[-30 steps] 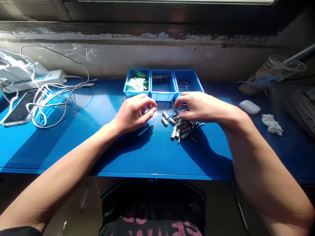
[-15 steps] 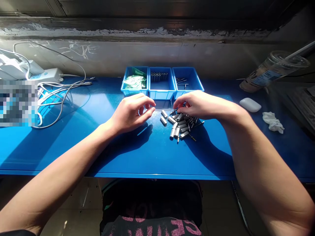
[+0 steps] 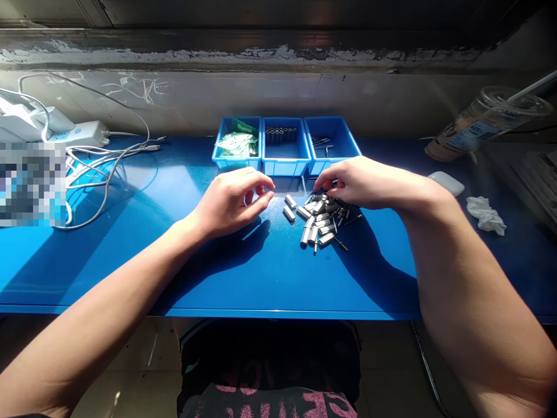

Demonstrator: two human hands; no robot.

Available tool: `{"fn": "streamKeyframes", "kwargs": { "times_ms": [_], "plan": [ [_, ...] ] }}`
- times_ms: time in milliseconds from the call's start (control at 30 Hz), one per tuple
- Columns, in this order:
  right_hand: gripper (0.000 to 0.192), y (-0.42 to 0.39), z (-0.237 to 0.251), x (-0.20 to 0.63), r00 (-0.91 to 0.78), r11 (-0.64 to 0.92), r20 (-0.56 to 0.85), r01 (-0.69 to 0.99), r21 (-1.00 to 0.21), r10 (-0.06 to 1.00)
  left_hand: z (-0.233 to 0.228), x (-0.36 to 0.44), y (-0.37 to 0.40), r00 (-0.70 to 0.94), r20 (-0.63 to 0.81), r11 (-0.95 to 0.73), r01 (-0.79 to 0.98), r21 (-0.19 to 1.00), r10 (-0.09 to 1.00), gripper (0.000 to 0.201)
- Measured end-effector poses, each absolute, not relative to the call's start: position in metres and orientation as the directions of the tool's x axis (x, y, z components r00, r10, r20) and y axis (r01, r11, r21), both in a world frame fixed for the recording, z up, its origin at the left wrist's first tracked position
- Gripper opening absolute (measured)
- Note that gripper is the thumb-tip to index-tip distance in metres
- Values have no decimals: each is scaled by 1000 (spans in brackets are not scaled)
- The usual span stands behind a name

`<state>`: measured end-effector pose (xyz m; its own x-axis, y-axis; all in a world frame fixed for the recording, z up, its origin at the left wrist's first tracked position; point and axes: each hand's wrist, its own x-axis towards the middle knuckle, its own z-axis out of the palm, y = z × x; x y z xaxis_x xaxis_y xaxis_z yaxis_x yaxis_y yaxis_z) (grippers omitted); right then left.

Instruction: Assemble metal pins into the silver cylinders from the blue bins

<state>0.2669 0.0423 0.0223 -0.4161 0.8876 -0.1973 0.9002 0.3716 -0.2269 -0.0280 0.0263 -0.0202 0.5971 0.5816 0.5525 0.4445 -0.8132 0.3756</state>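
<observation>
A loose pile of silvery hexagonal metal pieces (image 3: 322,223) lies on the blue table, with thin pin-like metal rods (image 3: 342,244) mixed in. My right hand (image 3: 342,184) reaches down over the back of this pile. Its thumb and index fingertip are apart among the pieces, and I see nothing lifted between them. To the left of the pile, my left hand (image 3: 238,197) hovers with fingers curved and a gap between thumb and index finger. Nothing shows in it. Two hexagonal pieces lie a little apart from the rest, nearest to the left fingertips.
Behind the hands stand three blue bins: the left bin (image 3: 237,165) holds green-and-white packets, the middle bin (image 3: 286,168) rows of metal cylinders, the right bin (image 3: 348,152) thin rods. White cables (image 3: 93,159) lie left. A drink cup (image 3: 467,130), white case (image 3: 447,183) and crumpled tissue (image 3: 485,215) sit right.
My right hand has shifted slightly right over the pile, and its thumb and index finger have spread apart. More of the pile's back pieces show in sunlight. My left hand has stayed put.
</observation>
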Motion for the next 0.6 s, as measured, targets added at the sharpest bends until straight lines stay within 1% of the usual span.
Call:
{"fn": "streamKeyframes", "kwargs": {
  "times_ms": [167, 467, 600],
  "plan": [
    [34, 43, 21, 265, -422, 375, -214, 899, -228, 881, -20, -28, 27, 603, 545, -813, 450, 370, 582, 14],
    [40, 44, 18, 263, -384, 328, -272, 916, -231, 882, -20, -28, 27, 603, 559, -822, 438, 363, 569, 13],
    [39, 42, 20, 261, -381, 322, -280, 917, -234, 881, -21, -28, 27, 605, 553, -819, 445, 362, 573, 14]
  ]
}}
